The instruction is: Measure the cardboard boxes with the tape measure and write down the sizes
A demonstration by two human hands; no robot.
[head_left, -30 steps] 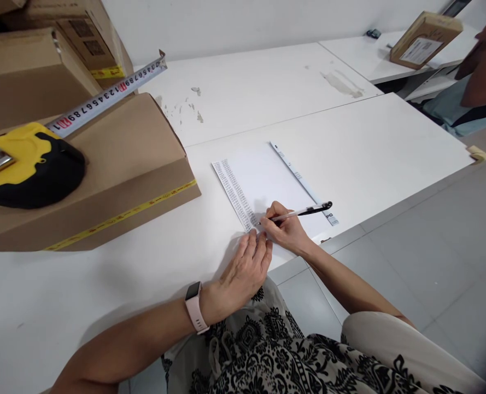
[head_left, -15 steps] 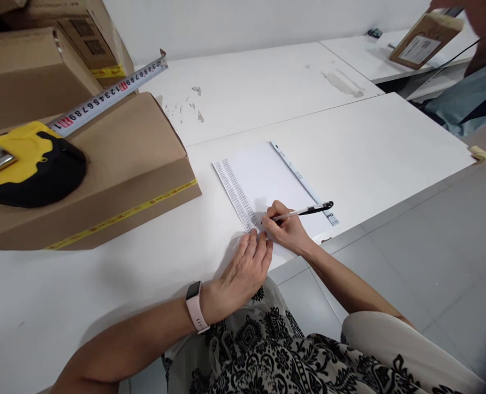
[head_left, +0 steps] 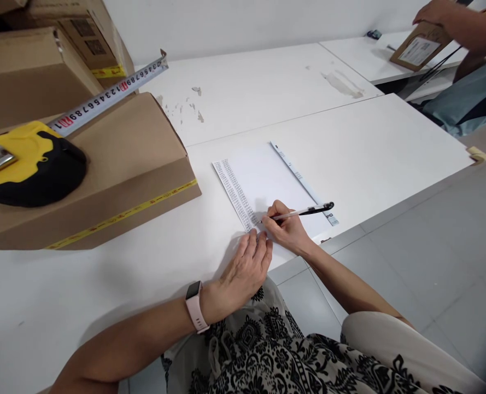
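A white printed sheet [head_left: 267, 180] with a column of small text lies on the white table [head_left: 369, 148] near its front edge. My right hand [head_left: 288, 230] is closed on a black-capped pen [head_left: 308, 210], its tip touching the sheet's printed column. My left hand [head_left: 243, 273] lies flat beside it, fingers stretched out together, pressing the sheet's near corner; a watch with a pink strap is on that wrist.
A flat cardboard box [head_left: 115, 164] lies at left with a yellow and black tape measure [head_left: 25, 164] on it, its blade [head_left: 111, 93] pulled out. More boxes [head_left: 33, 60] are stacked behind. At far right another person's hand [head_left: 435, 13] touches a small cardboard parcel [head_left: 421, 46].
My hands and the pen have stayed in place. At the far right the other person has shifted, and a hand now reaches onto the small parcel.
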